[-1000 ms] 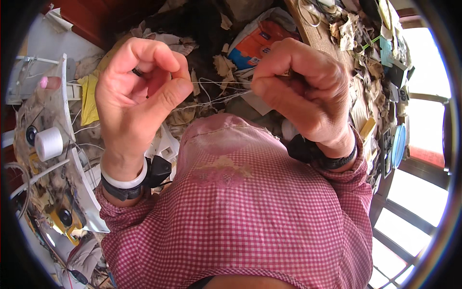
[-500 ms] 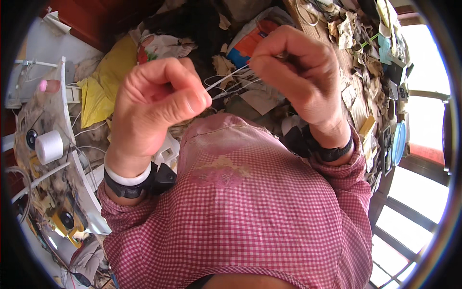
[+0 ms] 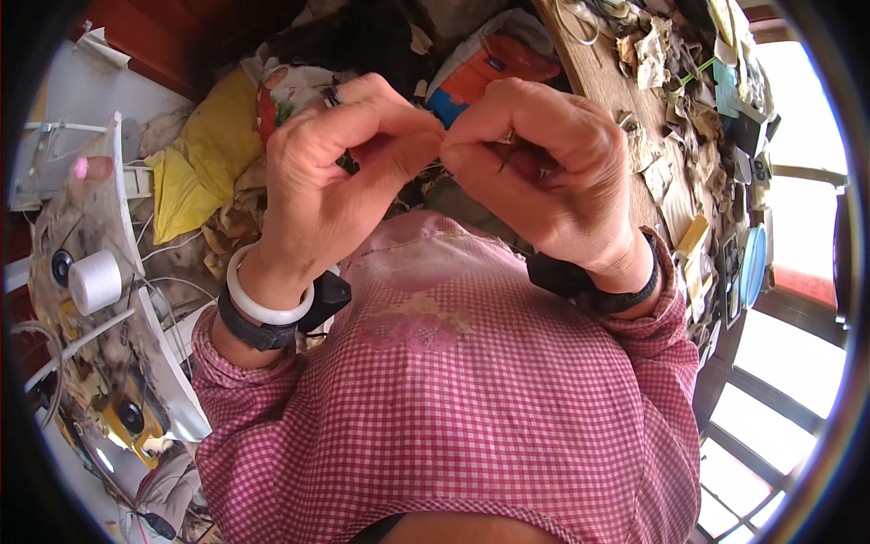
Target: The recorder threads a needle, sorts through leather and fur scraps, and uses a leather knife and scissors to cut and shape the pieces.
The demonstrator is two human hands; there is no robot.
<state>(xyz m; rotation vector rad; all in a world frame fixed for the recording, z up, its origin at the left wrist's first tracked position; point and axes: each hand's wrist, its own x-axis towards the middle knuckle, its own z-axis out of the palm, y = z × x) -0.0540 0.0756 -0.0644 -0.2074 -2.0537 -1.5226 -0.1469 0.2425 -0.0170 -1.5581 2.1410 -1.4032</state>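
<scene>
My left hand and my right hand are raised at the middle, both pinched closed, their thumb and finger tips meeting or nearly so. The white thread seen between them earlier is mostly hidden at the pinched tips. Below them is my pink checked garment, with a worn pale patch. Beyond the tips lies an orange and blue bag among scraps. A white band and dark strapped devices are on my wrists.
A cluttered wooden surface with paper scraps runs along the right, beside bright windows. At left stand a white spool on a grimy machine with cords, and a yellow bag.
A second ago my hands were apart with white strands stretched between them. My left hand has since moved rightward and up, my right dipped slightly, bringing the tips together.
</scene>
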